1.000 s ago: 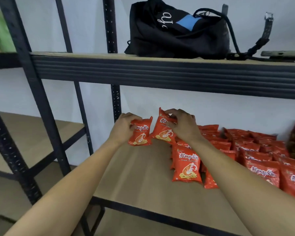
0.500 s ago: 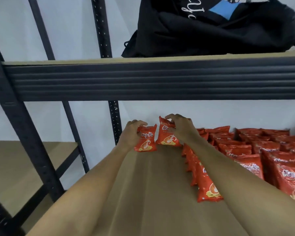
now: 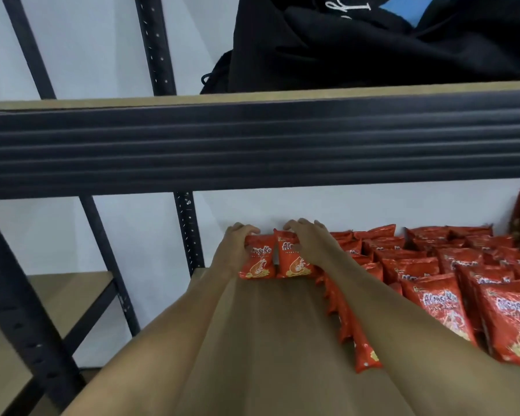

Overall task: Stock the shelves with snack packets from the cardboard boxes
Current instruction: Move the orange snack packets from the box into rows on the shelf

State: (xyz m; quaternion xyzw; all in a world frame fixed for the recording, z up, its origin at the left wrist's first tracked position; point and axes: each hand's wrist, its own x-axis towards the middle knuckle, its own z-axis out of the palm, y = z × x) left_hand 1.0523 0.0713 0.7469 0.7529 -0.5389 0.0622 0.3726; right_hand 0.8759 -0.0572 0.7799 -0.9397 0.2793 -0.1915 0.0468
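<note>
Left hand (image 3: 234, 250) holds red packet (image 3: 258, 259), fingers curled over top; right hand (image 3: 308, 241) holds second packet (image 3: 293, 259) same way. Both packets now stand side by side far back on shelf (image 3: 267, 340), pushed deeper than second ago. Packet rows (image 3: 433, 265) at 3 o'clock. Bag (image 3: 373, 40) at 12 o'clock. Ready to let go, I think

Plain white wall (image 3: 87, 52) behind black metal uprights (image 3: 155, 46).
</note>
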